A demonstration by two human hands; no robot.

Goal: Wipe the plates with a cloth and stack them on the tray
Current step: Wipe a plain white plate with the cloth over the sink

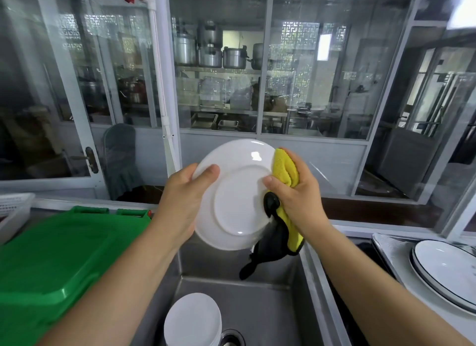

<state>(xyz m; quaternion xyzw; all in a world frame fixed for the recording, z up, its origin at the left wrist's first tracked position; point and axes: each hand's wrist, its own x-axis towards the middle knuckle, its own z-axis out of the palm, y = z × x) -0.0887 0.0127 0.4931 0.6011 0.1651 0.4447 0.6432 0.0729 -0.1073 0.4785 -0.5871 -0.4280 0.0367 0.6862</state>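
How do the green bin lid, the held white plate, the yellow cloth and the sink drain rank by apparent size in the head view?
1. green bin lid
2. held white plate
3. yellow cloth
4. sink drain, partly cut off by the frame edge, so less certain.

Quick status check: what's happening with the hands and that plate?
Left hand grips white plate over sink. Right hand presses yellow cloth on rim. Nothing blocking.

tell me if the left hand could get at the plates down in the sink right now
Probably not yet: the left hand is gripping the plate being wiped with the cloth. Nothing covers the stack in the sink, so it's reachable once that hand is free.
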